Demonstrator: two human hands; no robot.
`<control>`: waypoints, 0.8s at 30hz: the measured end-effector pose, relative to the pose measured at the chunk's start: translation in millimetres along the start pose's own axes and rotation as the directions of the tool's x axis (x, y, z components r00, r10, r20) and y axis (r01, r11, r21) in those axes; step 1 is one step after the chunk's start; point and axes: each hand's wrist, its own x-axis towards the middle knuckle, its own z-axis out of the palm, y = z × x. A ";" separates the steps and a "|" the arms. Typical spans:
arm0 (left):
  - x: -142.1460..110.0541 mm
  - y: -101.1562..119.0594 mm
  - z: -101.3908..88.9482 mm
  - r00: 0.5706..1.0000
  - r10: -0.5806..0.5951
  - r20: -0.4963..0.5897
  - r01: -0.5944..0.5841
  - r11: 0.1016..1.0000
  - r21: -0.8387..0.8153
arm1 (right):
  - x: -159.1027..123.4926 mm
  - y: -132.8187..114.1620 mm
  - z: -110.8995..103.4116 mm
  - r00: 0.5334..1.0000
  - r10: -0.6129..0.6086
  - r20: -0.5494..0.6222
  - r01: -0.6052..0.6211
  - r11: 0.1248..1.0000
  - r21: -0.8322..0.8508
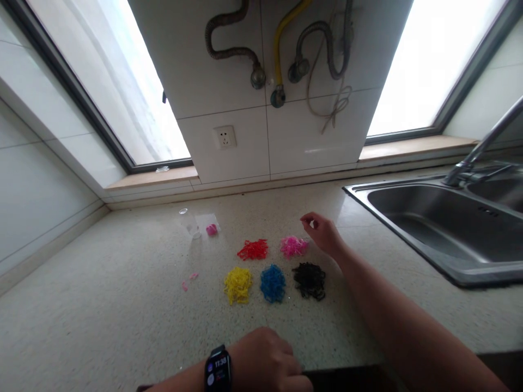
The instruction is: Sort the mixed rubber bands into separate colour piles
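My right hand [321,231] is above the counter, just behind and right of a pile of small pink looped pieces [293,246]. Its thumb and forefinger are pinched together, and anything between them is too small to make out. At the counter's front edge rests my left hand [265,359], wearing a black watch [218,370], its fingers curled under and no object showing in it. Between the hands are piles of similar pieces: red [253,249], yellow [238,285], blue [273,283] and black [309,281].
A clear plastic cup [189,224] stands at the back left beside a pink lump [211,230] on a clear sheet. Several loose pink pieces [190,280] lie left of the yellow pile. On the right is a steel sink [412,239] with a faucet [482,147].
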 end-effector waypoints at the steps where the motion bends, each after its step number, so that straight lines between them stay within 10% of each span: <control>1: -0.1 0.5 -0.1 1.000 -0.004 0.001 0.004 1.000 -0.001 | 2.0 7.3 3.1 0.999 0.032 0.002 -0.032 0.999 -0.004; 8: -0.5 3.0 -9.7 0.998 -0.049 0.042 0.052 0.997 -0.064 | 12.1 33.0 9.2 0.988 0.143 0.051 -0.143 0.990 -0.015; 13: -10.2 -21.4 -65.1 0.924 -0.356 0.137 0.361 0.933 -0.008 | 12.7 38.8 9.4 0.987 0.146 0.063 -0.144 0.989 -0.031; 16: -35.1 -50.3 -107.5 0.772 -0.612 0.170 0.613 0.788 0.054 | 13.2 41.9 10.1 0.987 0.143 0.071 -0.141 0.990 -0.026; 20: -90.3 -88.8 -139.7 0.418 -0.883 0.214 0.869 0.457 0.190 | 14.3 43.2 11.1 0.986 0.143 0.083 -0.142 0.990 -0.020; 24: -140.7 -112.6 -141.9 0.266 -0.927 0.265 0.919 0.327 0.221 | 15.1 42.8 11.6 0.987 0.137 0.082 -0.137 0.991 -0.010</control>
